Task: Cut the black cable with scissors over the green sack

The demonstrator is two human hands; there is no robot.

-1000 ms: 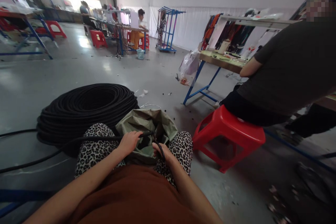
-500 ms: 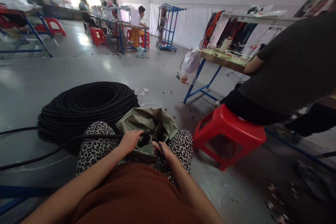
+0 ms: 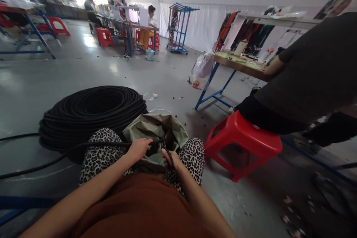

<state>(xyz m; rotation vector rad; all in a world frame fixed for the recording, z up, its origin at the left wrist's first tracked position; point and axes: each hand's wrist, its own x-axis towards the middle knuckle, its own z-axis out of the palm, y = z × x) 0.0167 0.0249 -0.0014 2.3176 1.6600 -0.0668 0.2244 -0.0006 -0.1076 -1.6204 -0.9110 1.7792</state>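
Observation:
My left hand (image 3: 138, 149) is closed around a thick black cord (image 3: 107, 144), which runs in from the left over my knee. A short end of the cord sticks out past my fingers. In my right hand (image 3: 173, 160) is a pair of scissors with black handles (image 3: 170, 155), the blades pointing up at the cord's end. Whether the blades touch the cord I cannot tell. Below both hands, between my knees, an olive-green bag (image 3: 139, 128) stands open; its inside is mostly in shadow.
A large coil of black cord (image 3: 80, 109) lies on the floor at my left. To the right a person in a dark shirt (image 3: 315, 67) sits on a red stool (image 3: 251, 137) at a worktable (image 3: 237, 63). Farther back are a blue rack (image 3: 181, 29), other tables and people.
The scissors in my right hand have tilted a little, and their handles and blades show more clearly. My left hand and the cord stay almost where they were.

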